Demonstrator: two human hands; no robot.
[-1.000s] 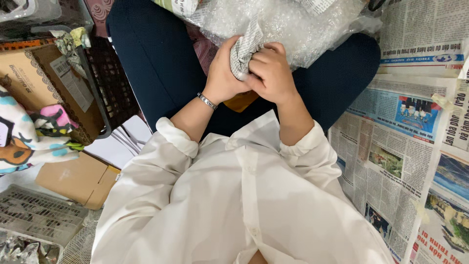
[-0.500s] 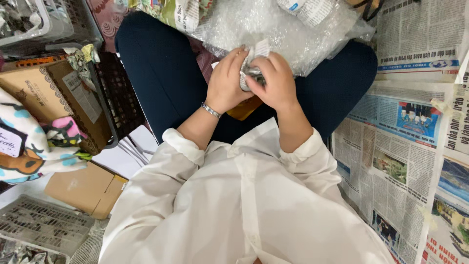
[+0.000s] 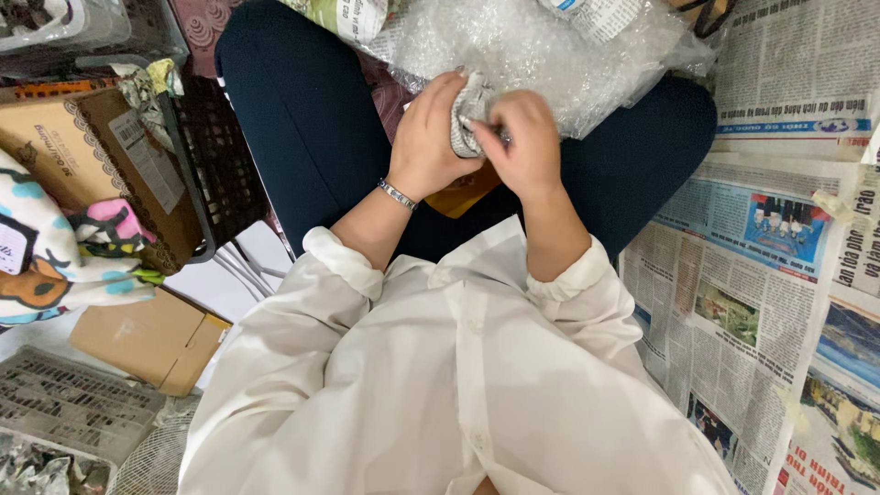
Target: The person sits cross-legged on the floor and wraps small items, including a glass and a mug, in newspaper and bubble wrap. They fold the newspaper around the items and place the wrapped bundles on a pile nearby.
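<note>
I sit cross-legged in dark trousers and a white shirt. Both hands meet over my lap around a small object wrapped in newspaper (image 3: 467,124). My left hand (image 3: 426,128), with a silver bracelet at the wrist, cups the bundle from the left. My right hand (image 3: 522,137) presses on it from the right with fingers curled over the paper. What is inside the wrap is hidden. A heap of clear bubble wrap (image 3: 541,46) lies on my legs just beyond the hands. A brown object (image 3: 463,194) peeks out under my wrists.
Newspaper sheets (image 3: 761,266) cover the floor at right. At left stand a brown cardboard box (image 3: 82,165), a dark plastic crate (image 3: 215,174), a colourful patterned cloth (image 3: 55,257), a flat cardboard piece (image 3: 147,335) and white papers (image 3: 234,275). A grey tray (image 3: 64,412) sits bottom left.
My hands have turned the newspaper bundle and closed tighter around it; less of the paper shows. The view has shifted slightly.
</note>
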